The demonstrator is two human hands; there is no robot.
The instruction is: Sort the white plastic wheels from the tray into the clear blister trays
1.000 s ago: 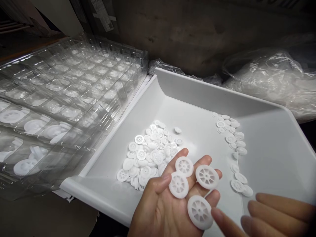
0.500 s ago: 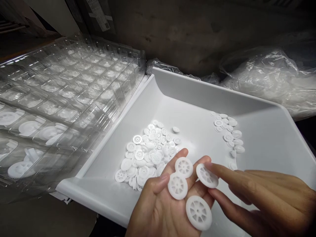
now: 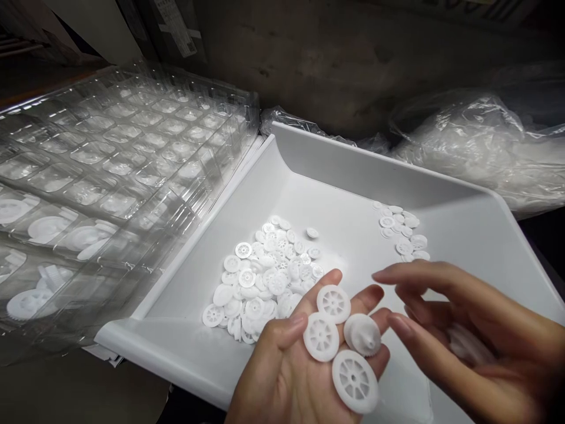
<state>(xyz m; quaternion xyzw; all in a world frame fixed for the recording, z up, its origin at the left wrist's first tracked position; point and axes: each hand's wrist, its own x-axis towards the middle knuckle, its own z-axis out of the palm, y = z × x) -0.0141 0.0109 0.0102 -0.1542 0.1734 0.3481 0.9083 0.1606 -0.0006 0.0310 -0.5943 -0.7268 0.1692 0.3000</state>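
Note:
Palm up, my left hand (image 3: 300, 365) holds several white spoked wheels (image 3: 355, 381). One white wheel (image 3: 362, 334) lies on its fingers with a stepped hub facing up. Just to the right is my right hand (image 3: 468, 335), its thumb and index fingertips apart, with a blurred white piece (image 3: 470, 346) held in its curled palm. Below both hands is a light grey scoop-shaped tray (image 3: 335, 212). A large heap of white wheels (image 3: 265, 271) sits on its left side, and a smaller group (image 3: 404, 229) on its right.
Clear plastic trays (image 3: 119, 153) with compartments are stacked at the left, white geared parts (image 3: 48, 227) in the nearer ones. A transparent bag (image 3: 481, 153) with white contents lies behind the tray at the right. Brown cardboard (image 3: 309, 59) stands at the back.
The wheel pinched by my right fingertips is no longer between them. A wheel now rests hub up on my left fingers. My right hand has moved slightly right and its fingertips have parted.

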